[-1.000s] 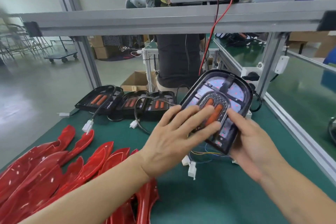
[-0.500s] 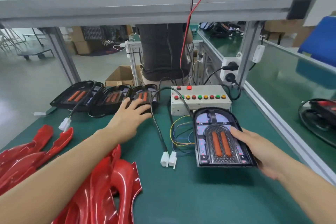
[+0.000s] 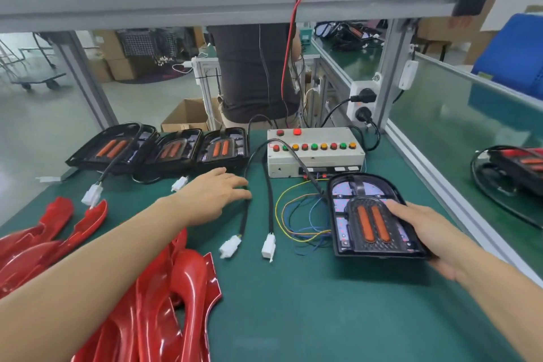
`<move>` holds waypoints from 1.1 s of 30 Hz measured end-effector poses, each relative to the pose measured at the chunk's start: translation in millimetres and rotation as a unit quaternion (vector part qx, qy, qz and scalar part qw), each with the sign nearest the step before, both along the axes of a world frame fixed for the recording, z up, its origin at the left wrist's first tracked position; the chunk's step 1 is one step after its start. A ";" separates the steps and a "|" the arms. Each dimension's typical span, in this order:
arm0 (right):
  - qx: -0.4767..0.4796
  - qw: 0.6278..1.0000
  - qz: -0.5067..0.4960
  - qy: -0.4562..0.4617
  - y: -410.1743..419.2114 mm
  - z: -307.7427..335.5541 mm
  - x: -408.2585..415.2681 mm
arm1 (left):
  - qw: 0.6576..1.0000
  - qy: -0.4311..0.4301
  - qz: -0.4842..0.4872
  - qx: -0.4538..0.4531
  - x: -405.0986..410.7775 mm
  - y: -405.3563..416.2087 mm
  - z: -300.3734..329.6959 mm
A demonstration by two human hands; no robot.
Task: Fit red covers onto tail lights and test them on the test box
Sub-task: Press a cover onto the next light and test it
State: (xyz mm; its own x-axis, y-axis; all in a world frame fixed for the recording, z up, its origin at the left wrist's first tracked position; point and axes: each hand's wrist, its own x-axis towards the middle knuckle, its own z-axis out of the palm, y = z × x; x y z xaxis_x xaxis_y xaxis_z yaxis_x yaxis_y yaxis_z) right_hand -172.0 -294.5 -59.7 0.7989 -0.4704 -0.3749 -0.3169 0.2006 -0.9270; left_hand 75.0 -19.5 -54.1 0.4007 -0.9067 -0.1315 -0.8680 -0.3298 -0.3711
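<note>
Green bench mat point(image 3: 293, 303) under an aluminium frame; a tail light lies on it, one hand on the light, the other reaching out flat.

Lying face up at the mat's right, the tail light point(image 3: 373, 217) shows two orange strips and no red cover; the right hand point(image 3: 426, 232) rests on its right side, fingers laid over the lens, thumb under the near edge; just behind stands the test box point(image 3: 316, 153) with its row of coloured buttons, thin coloured wires looping from it beside the light; the left hand point(image 3: 214, 194) hovers, fingers straight and relaxed, holding nothing, fingertips next to a black cable point(image 3: 245, 214) ending in a white connector point(image 3: 230, 247); three more tail lights point(image 3: 164, 150) sit in a row at the far left; red covers point(image 3: 164, 303) are heaped at the near left.
</note>
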 end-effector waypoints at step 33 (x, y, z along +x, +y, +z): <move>-0.548 0.815 0.140 -0.123 100.3 34.5 4.0 | 0.729 0.649 0.138 -0.170 -42.2 68.2 100.8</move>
